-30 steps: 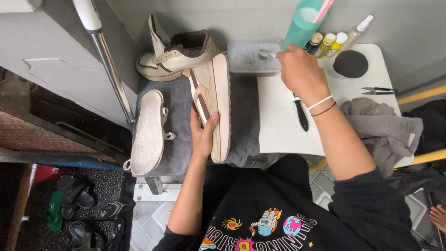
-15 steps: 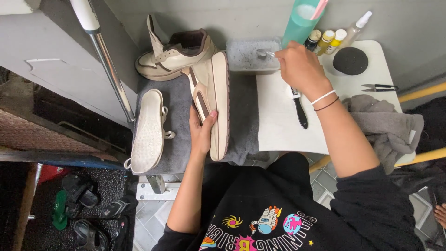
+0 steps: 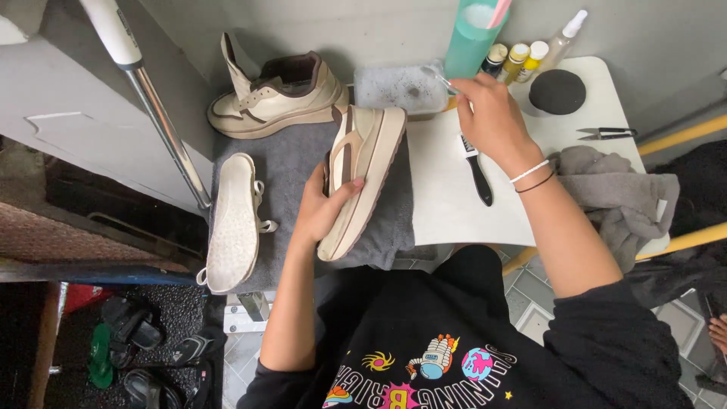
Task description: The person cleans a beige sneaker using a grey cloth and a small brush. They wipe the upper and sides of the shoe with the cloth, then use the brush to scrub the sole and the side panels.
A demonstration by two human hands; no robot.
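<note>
The left hand [image 3: 322,208] grips a cream sneaker [image 3: 363,178] with brown trim, fingers wrapped around its side so that it stands on edge over the grey mat [image 3: 299,163], the thick sole turned toward the right. The shoe's long axis runs from near the body up and away toward the soapy tray [image 3: 397,87] at the back of the white table [image 3: 447,204]. The right hand [image 3: 492,117] is closed in a pinch on a small brush [image 3: 441,79], whose head hangs over that tray's foam; whether it touches the suds I cannot tell. From this hand the sneaker lies to the left and a little nearer the body, its toe end close to the tray. A black-handled brush [image 3: 477,170] lies on the table just under the right wrist. The matching sneaker [image 3: 276,98] stands upright behind the mat, and an insole [image 3: 231,223] lies flat at the left.
</note>
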